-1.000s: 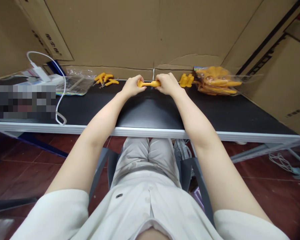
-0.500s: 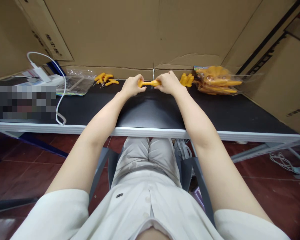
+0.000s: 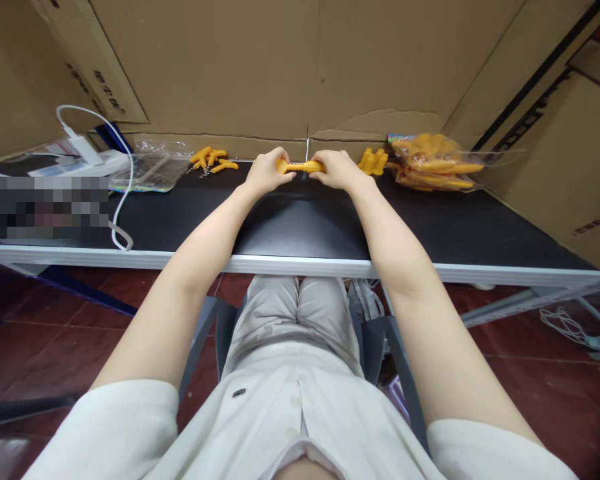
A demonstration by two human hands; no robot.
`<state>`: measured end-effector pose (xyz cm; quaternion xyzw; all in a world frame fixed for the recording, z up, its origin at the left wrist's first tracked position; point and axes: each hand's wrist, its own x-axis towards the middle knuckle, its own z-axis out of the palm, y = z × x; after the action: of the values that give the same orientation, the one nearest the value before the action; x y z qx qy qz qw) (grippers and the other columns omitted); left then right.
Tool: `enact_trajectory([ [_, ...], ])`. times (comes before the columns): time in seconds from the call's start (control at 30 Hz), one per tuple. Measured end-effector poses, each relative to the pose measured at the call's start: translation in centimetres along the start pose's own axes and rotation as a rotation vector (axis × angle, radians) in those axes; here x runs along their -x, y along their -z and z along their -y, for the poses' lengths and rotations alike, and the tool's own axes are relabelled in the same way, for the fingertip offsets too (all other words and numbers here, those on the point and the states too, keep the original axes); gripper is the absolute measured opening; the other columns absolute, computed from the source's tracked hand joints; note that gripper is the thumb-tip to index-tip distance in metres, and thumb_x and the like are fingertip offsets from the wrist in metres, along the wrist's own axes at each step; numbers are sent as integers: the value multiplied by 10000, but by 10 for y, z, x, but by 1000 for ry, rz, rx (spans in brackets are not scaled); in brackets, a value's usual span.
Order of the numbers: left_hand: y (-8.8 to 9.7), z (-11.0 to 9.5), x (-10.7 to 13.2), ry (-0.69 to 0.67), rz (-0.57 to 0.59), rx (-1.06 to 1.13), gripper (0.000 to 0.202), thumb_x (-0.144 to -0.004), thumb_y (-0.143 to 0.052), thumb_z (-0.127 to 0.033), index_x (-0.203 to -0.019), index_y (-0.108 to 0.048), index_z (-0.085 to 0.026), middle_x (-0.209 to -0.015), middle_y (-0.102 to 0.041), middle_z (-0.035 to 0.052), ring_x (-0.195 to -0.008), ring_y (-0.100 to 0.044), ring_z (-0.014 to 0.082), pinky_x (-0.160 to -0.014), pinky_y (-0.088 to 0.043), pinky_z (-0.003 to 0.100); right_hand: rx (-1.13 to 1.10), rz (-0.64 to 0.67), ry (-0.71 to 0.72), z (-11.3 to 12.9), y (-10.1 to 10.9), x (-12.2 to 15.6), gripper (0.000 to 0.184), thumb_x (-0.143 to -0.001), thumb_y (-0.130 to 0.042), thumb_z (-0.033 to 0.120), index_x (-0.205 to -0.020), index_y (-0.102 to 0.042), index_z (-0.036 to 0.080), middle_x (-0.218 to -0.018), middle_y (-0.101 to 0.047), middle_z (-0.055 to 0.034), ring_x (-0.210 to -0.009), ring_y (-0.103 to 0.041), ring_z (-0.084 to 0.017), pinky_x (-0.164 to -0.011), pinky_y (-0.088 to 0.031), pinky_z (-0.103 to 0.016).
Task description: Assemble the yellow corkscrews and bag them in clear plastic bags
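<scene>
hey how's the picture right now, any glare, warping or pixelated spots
Head view: soft sheen on the black tabletop, glints on the filled plastic bag, wide-angle stretch toward the edges, pixelated patch at left; yellow piece too small for fine detail.

- I see a black tabletop (image 3: 300,227);
- on its left, a white cable (image 3: 131,167), flat plastic bag (image 3: 157,175), yellow-handled metal spirals (image 3: 210,157);
- right, yellow pieces (image 3: 373,162), bagged yellow parts (image 3: 435,163).
</scene>
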<state>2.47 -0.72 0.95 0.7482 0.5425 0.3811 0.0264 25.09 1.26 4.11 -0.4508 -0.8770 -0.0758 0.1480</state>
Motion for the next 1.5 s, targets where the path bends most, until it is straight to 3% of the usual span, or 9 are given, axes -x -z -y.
enact_trajectory([
  [0.17, -1, 2, -2, 28, 15, 2, 312, -782, -802, -323, -1059, -698, -223, -970, -747, 52, -1032, -700, 294, -1029, -539, 430, 13, -28, 31, -3, -3, 0, 356, -977, -621, 301, -1271, -753, 151, -1271, -776, -200, -1245, -675, -404, -1099, -474, -559],
  [0.8, 7, -1, 3, 7, 35, -35, 412, -803, -811, -282, -1197, -694, -251, -947, -718, 51, -1149, -698, 335, -1073, -503, 415, 63, 16, -21, 12, 10, 4, 308, -970, -653, 292, -1190, -811, 145, -1231, -813, -190, -1164, -742, -378, -1084, -498, -503],
  [1.03, 8, -7, 5, -71, 48, -109, 498, -820, -830, -342, -1284, -684, -236, -1074, -736, 106, -1219, -681, 381, -1098, -497, 445, -28, 71, -88, 8, 13, 4, 353, -943, -762, 420, -1190, -820, 174, -1038, -812, -127, -971, -745, -317, -925, -547, -422],
  [1.2, 5, -6, 4, -83, 23, -122, 488, -826, -808, -303, -1295, -688, -240, -1107, -730, 109, -1248, -674, 385, -1089, -494, 443, -64, 58, -40, -4, 4, -1, 388, -942, -729, 483, -1164, -830, 181, -988, -807, -109, -909, -708, -280, -820, -532, -374],
  [1.33, 4, -7, 4, -44, 18, -78, 448, -817, -806, -260, -1254, -705, -257, -1116, -740, 98, -1233, -682, 371, -1091, -491, 436, -35, 8, -12, -8, -3, -3, 392, -956, -691, 449, -1221, -806, 183, -1099, -811, -130, -1024, -716, -314, -886, -537, -399],
  [1.5, 4, -6, 4, 56, 42, -32, 366, -818, -783, -248, -1180, -729, -237, -1029, -758, 81, -1101, -720, 329, -1059, -515, 437, 17, -27, -1, -3, -5, 0, 405, -959, -659, 385, -1286, -783, 182, -1258, -796, -170, -1211, -705, -387, -1056, -511, -512],
])
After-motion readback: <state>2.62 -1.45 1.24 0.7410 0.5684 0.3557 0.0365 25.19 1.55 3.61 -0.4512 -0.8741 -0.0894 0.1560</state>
